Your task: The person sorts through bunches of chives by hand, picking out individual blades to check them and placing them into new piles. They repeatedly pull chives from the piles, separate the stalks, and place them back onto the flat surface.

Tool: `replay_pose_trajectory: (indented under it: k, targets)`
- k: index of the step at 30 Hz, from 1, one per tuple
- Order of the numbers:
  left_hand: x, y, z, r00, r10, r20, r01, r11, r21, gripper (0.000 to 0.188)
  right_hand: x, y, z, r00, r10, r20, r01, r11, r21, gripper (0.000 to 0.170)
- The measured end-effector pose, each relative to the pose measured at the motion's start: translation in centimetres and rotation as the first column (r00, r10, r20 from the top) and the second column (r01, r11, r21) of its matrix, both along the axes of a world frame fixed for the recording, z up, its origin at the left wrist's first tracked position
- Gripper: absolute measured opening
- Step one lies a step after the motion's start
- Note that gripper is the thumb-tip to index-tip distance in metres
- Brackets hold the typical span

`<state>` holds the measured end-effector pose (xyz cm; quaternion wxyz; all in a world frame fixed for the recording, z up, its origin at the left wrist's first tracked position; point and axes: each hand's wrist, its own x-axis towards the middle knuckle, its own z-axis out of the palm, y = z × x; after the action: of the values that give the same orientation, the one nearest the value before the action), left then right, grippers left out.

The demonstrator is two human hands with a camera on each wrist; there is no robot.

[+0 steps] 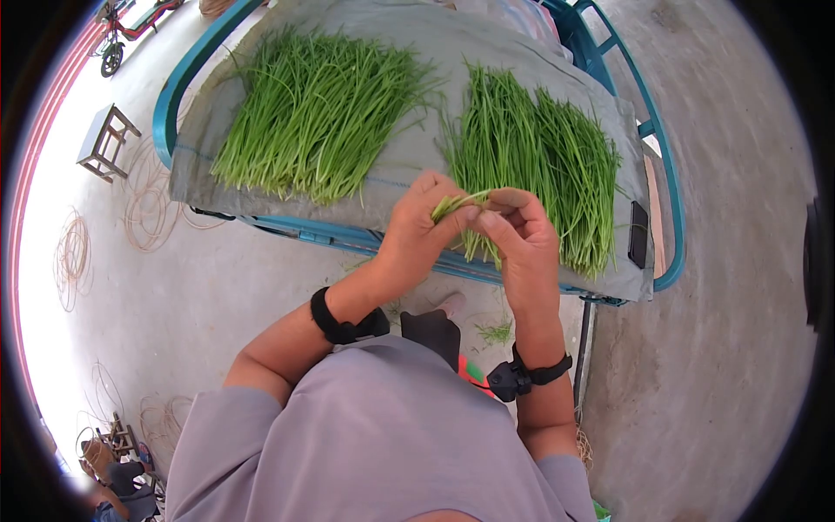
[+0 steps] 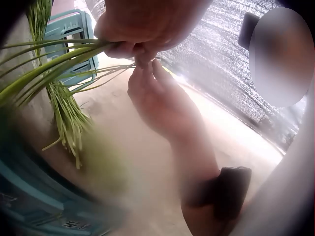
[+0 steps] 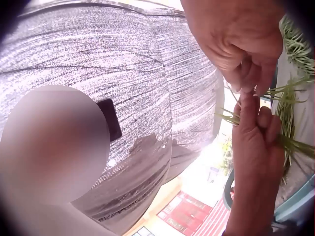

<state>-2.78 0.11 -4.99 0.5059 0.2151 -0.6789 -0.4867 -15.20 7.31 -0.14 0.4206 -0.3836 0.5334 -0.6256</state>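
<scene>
My left hand [image 1: 416, 230] grips a small bunch of garlic chives [image 1: 448, 207], thin green stalks that stream out past the fingers in the left wrist view. Fingertips of my right hand [image 1: 531, 244] pinch thin stalks right beside the left thumb; the two hands meet there in all three views. Behind them, two wide piles of chives lie on a grey sheet [image 1: 416, 143]: the left pile [image 1: 309, 113] and the right pile [image 1: 535, 161], their pale cut ends toward me. Both hands are over the sheet's near edge, and the right one overlaps the right pile in the head view.
The sheet covers the bed of a blue cart with a raised rail [image 1: 663, 191]. A dark phone [image 1: 638, 235] lies at its right edge. On the floor are a stool [image 1: 106, 143], wire coils [image 1: 74, 261], chive scraps [image 1: 496, 332] and a scooter [image 1: 130, 30]. Someone sits at lower left.
</scene>
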Motion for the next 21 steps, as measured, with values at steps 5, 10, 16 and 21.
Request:
replay_pose_trajectory:
  k: [5,10,16,21]
  targets:
    - [0.6,0.1,1.2,0.962,-0.268,-0.056,0.266,0.863,0.429,0.012,0.2,-0.1,0.2,0.997,-0.065,0.032,0.067,0.997,-0.049,0.017]
    - [0.3,0.0,0.2,0.934,-0.332,-0.131,0.356,0.842,0.406,0.014,-0.3,-0.6,0.7,0.995,-0.08,-0.064,0.076,0.995,-0.062,0.016]
    - [0.9,-0.2,0.9,0.888,-0.384,-0.255,0.46,0.716,0.525,0.02,0.4,-0.9,1.1,0.996,-0.013,-0.086,0.016,0.999,0.033,0.031]
    - [2.1,-2.0,2.4,0.886,-0.252,-0.389,0.449,0.671,0.59,0.023,0.2,0.2,-0.3,0.931,0.247,-0.27,-0.176,0.949,0.262,0.034]
